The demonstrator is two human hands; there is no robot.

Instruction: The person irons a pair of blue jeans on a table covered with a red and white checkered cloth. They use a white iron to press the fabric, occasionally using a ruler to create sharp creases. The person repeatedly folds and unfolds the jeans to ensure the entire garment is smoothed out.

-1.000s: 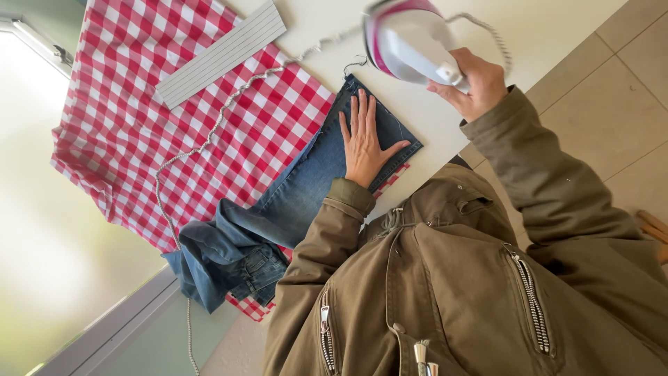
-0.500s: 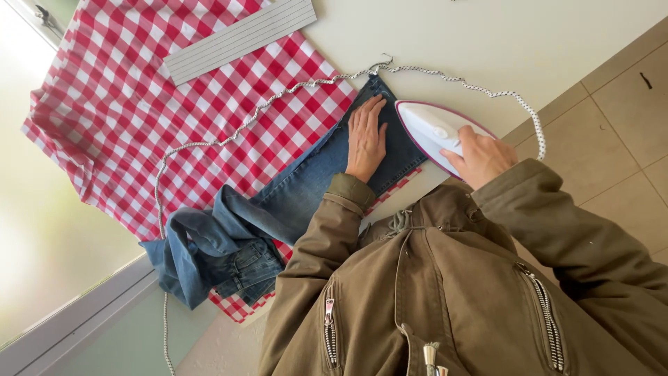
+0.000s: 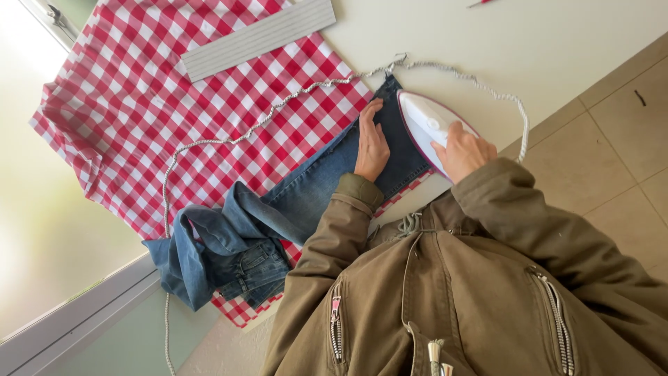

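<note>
- Ironing is the step in hand: your right hand point(image 3: 463, 150) is wrapped around the handle of the white iron point(image 3: 428, 124), whose soleplate sits on the leg end of the blue jeans point(image 3: 313, 188).
- Your left hand point(image 3: 371, 143) lies flat and open on the denim just beside the iron, holding nothing, only pinning the cloth.
- Next move, as I judge it, calls for a slow glide along the leg, with the left fingers kept out of the iron's path.
- The jeans lie on the red-checked cloth point(image 3: 139, 104) covering the worktop point(image 3: 529, 49); the waist end is bunched near the edge.
- The braided cord point(image 3: 278, 111) trails across the cloth; whether it is plugged in is probably beyond this view.
</note>
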